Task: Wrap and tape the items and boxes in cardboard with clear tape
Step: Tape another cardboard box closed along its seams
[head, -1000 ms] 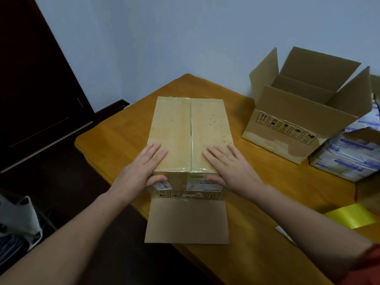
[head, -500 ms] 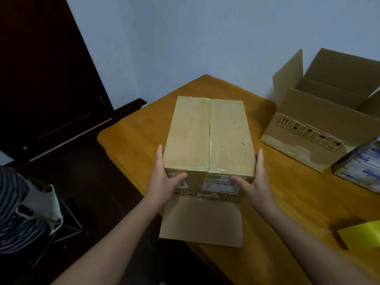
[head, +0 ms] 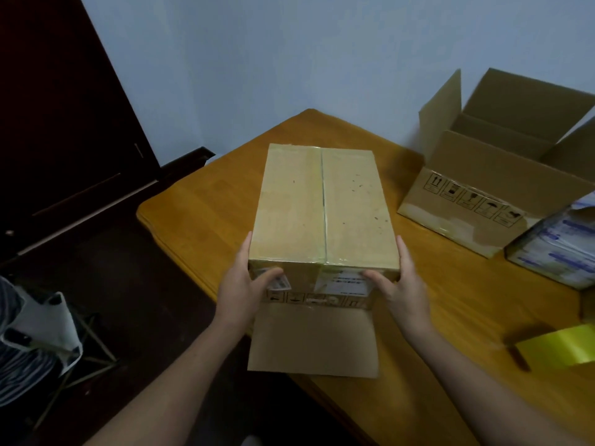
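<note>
taped box [head: 322, 207] held by its near end
on the table [head: 450, 333] it runs long-ways 6 to 12 over a cardboard sheet [head: 312, 339]; left hand [head: 240, 291] grips its 7 o'clock corner, right hand [head: 402, 284] the 5 o'clock one, both equally near.

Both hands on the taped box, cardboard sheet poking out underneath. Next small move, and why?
Probably free the right hand and fold the cardboard sheet up against the near end of the taped box while the left hand steadies it. The box top is already taped; the sheet lies flat, overhanging the table edge.
</note>
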